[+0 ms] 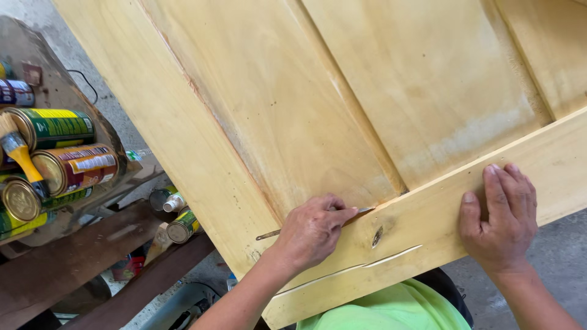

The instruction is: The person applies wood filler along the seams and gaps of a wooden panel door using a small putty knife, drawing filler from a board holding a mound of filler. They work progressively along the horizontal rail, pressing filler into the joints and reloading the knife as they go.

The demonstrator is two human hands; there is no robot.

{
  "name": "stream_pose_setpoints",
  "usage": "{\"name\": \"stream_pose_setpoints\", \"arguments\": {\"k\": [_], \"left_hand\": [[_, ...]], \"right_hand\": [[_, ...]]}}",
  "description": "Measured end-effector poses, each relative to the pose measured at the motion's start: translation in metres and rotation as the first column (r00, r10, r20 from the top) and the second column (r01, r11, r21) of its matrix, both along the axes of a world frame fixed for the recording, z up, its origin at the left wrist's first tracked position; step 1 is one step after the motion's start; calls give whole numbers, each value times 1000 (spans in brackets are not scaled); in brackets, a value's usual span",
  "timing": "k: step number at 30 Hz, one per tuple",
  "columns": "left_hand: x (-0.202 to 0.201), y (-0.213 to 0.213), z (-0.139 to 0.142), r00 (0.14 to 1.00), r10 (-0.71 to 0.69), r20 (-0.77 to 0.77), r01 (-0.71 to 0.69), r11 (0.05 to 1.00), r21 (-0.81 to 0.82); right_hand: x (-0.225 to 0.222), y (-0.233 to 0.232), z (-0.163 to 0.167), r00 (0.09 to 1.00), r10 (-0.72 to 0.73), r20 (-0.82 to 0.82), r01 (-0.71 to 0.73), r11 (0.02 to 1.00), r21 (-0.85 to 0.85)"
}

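A large pale wooden door panel fills most of the view, with raised boards and a bottom rail that has a dark knot and a long crack. My left hand grips a thin metal tool and presses its tip into the joint where the panel meets the rail. My right hand rests flat on the rail to the right, fingers together, holding nothing.
On the left, a dark wooden bench carries several paint cans on their sides and a yellow-handled brush. More small cans lie below it. Grey concrete floor shows at right and top left.
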State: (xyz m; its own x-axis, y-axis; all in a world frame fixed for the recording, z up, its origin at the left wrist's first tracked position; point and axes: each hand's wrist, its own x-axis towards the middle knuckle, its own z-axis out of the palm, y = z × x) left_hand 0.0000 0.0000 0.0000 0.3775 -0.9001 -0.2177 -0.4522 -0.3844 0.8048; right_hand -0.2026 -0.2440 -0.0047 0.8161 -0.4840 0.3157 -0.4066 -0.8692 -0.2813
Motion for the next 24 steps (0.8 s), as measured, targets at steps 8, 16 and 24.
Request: {"name": "stream_pose_setpoints", "arguments": {"k": [8, 16, 24], "left_hand": [[-14, -38, 15, 993, -12, 119, 17, 999, -40], [-11, -50, 12, 992, -83, 98, 76, 995, 70], [-11, -60, 18, 989, -118, 84, 111, 990, 84]], "right_hand": [[-16, -23, 4, 1000, -5, 2, 5, 1000, 11], [-12, -29, 5, 1000, -11, -28, 11, 1000, 8], [-22, -39, -5, 998, -13, -66, 14, 1000, 12]]}}
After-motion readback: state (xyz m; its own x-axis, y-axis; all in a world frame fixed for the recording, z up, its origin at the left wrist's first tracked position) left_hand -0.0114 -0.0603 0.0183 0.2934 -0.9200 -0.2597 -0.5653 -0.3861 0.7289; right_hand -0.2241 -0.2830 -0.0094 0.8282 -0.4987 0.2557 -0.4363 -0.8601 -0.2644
